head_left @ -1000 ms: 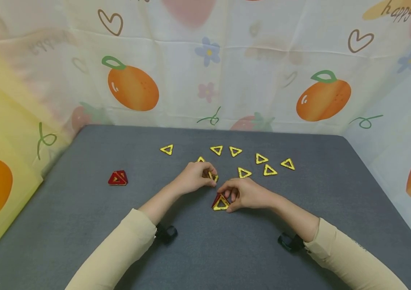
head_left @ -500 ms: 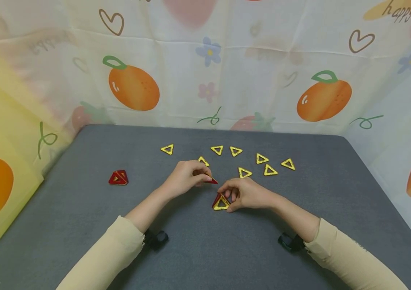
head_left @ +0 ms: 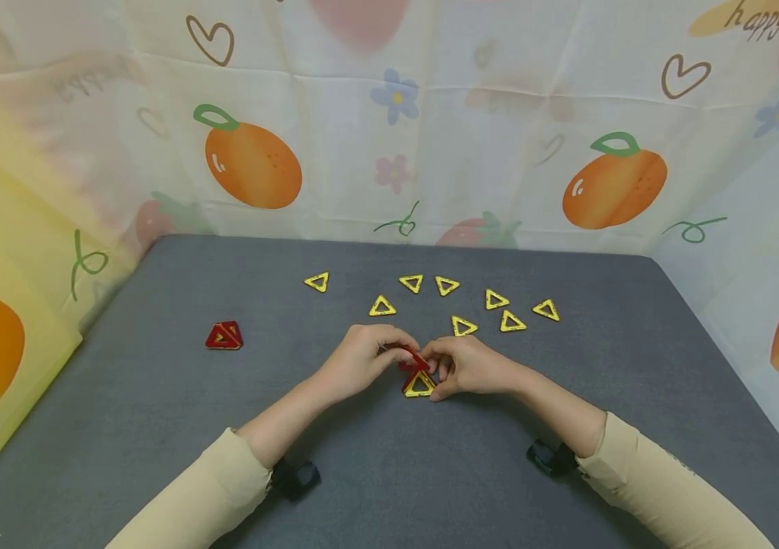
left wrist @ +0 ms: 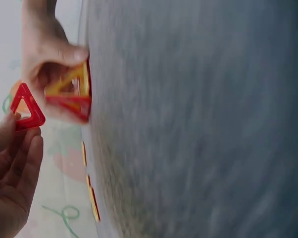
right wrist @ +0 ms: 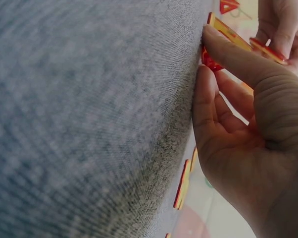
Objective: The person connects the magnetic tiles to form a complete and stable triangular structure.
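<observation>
My left hand point(head_left: 365, 360) pinches a triangle tile point(left wrist: 37, 117), a hollow magnetic-style building piece that looks red in the left wrist view. It is held just above a small standing cluster of joined triangle tiles point(head_left: 420, 393), whose near face looks yellow and whose side looks red. On the cluster's right side, my right hand point(head_left: 474, 367) grips it between thumb and fingers, low against the table. In the right wrist view the left hand's tile point(right wrist: 268, 51) is close to the cluster's top; whether they touch I cannot tell. Right-hand fingers hide part of the cluster.
Several loose yellow triangle tiles point(head_left: 513, 328) lie flat across the far part of the grey table point(head_left: 156, 457). A finished-looking red pyramid point(head_left: 224, 335) stands at the left. Behind the table hangs a printed cloth point(head_left: 458, 152).
My left hand has picked a triangle tile off the table, tilted it, and brought it down to the cluster. My right hand has stayed at the cluster.
</observation>
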